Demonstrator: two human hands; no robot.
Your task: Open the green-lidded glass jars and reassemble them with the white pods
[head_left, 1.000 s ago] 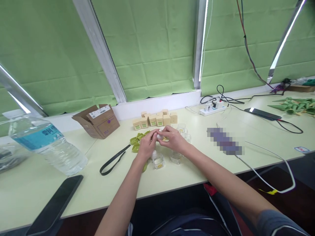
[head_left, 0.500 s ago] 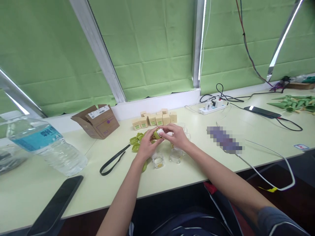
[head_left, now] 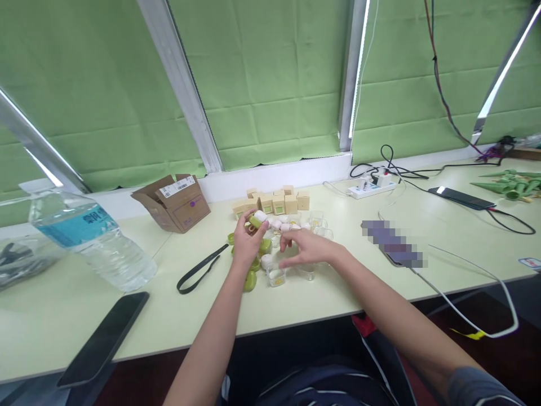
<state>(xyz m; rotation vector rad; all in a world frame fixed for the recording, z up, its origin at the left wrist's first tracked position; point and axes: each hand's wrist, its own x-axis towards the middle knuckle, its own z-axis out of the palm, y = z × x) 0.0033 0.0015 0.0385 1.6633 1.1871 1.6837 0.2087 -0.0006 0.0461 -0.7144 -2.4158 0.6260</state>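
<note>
Bench (head_left: pixel 169 321) carries small things close together, probably for easy reach. Right hand (head_left: pixel 310 248), seemingly empty, hangs with fingers parted near a clear cup (head_left: pixel 277 277); left hand (head_left: pixel 246 242) grips a green case (head_left: pixel 255 221) with a white piece (head_left: pixel 261 216), perhaps steadying both.

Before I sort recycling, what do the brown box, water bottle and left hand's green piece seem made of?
Brown box: likely matte cardboard, folded flaps. Water bottle: clear, glossy, likely plastic, ribbed. Green piece: smooth, evenly coloured; plastic or silicone, unclear.
</note>
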